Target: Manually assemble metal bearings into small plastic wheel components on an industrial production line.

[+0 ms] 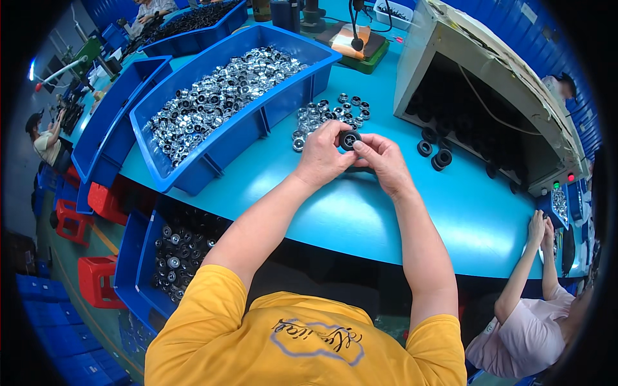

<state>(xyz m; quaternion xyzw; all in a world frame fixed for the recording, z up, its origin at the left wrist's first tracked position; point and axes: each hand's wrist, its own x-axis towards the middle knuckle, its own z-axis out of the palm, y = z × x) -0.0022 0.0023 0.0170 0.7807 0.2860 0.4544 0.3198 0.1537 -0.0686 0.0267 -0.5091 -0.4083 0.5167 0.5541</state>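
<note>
Both my hands meet over the turquoise table (335,212), pinching one small black wheel with a silver hub (349,139). My left hand (324,154) grips it from the left, fingers curled around its rim. My right hand (383,161) presses on it from the right with thumb and fingertips. Just beyond my hands lies a loose pile of several silver hub parts (329,114) on the table. A few black rubber tyres (434,151) lie to the right of my hands.
A blue bin (257,122) of shiny silver parts stands at the left, with further blue bins behind it. A beige open-fronted box (450,45) holds black tyres at the right. A lower blue bin (145,257) holds assembled wheels. Another person (534,309) works at the lower right.
</note>
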